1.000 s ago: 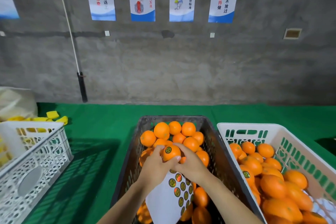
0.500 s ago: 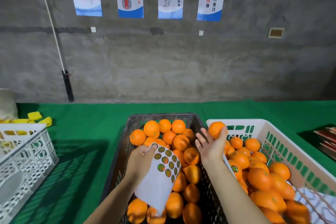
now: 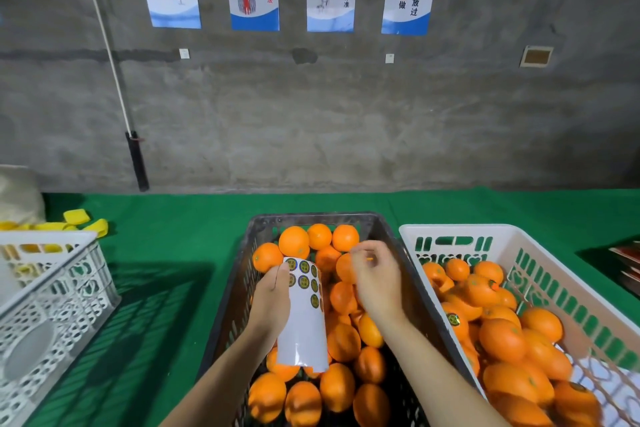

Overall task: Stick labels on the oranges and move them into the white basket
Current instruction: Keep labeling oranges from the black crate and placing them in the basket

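Left hand (image 3: 272, 302) grips the label sheet (image 3: 304, 315); right hand (image 3: 375, 276), loosely curled and empty, should peel one sticker cleanly by its edge.

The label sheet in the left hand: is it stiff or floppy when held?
Likely floppy: the label sheet curves around the left hand and its lower end hangs over the oranges. Probably light, since one hand holds it.
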The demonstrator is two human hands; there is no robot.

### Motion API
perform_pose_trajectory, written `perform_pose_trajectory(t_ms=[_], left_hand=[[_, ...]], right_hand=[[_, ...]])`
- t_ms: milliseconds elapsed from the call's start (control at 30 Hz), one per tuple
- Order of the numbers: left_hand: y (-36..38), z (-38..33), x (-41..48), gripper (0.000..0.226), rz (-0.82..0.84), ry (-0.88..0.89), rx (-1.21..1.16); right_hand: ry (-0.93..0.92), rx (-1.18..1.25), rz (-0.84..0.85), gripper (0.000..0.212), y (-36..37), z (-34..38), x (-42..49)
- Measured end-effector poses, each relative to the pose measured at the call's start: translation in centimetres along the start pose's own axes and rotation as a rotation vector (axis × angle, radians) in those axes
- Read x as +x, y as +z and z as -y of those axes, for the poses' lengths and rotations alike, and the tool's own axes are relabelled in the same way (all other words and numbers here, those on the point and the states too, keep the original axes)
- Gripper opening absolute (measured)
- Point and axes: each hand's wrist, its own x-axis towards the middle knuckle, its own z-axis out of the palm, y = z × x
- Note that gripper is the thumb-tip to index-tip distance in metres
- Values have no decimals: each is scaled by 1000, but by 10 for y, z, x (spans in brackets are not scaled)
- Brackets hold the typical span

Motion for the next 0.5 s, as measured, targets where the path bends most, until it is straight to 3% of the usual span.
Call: perform_pose_trajectory(t_ms=[100,167,333,500], left_hand=[[0,0,2,45,-3,-4,-15],[-1,-1,3,43,-8,-12,-38],[-2,-2,5,42,0,-73,-144],[-5,-4,3,33,135,-187,-275]], right_hand=[[-346,-334,292,20,18,-1,-20],[-419,-402,362,33,26,-4,-26],[-379,-426,392,42,28,-9,-28],[-318,-406,372,42,27,-13,-29]])
